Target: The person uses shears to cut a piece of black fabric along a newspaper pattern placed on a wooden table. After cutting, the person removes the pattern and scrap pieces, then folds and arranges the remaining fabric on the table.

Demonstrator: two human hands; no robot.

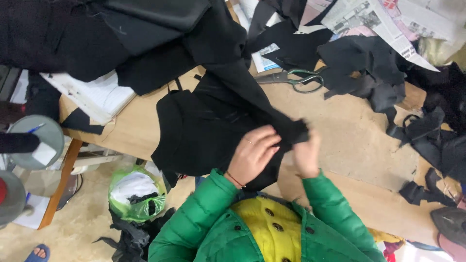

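Observation:
Both my hands are raised in front of my green jacket and grip a piece of black fabric (pixel 208 126) that drapes over the wooden table's (pixel 349 140) near edge. My left hand (pixel 252 155), with a ring and a thin bracelet, pinches the cloth from the left. On the right, my right hand (pixel 307 156) holds a folded corner of the same cloth, its fingers partly hidden behind it. The two hands sit close together, almost touching.
Green-handled scissors (pixel 296 77) lie behind the cloth. Black scraps (pixel 374 73) and newspaper (pixel 369 19) cover the far right; more black cloth (pixel 97 34) is piled far left over a white notebook (pixel 97 94). A green plastic bag (pixel 136 194) sits on the floor at left.

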